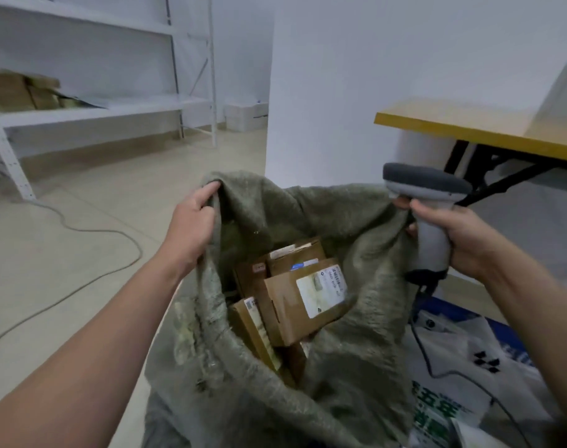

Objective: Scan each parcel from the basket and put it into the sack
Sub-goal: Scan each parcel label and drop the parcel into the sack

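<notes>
Two hands holding the sack (340,367) open at centre frame
Left hand (191,224) is pinching its rim; right hand (460,237) is wrapping fingers around the scanner (432,227); cardboard parcels (295,295) are lying inside, mid-frame

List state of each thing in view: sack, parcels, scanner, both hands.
sack: mouth held open, upright, partly filled
parcels: inside the sack, several cardboard boxes, top one label up
scanner: lifted, cable hanging down
left hand: shut on the sack rim
right hand: shut on the scanner grip, also pinching the sack rim
</notes>
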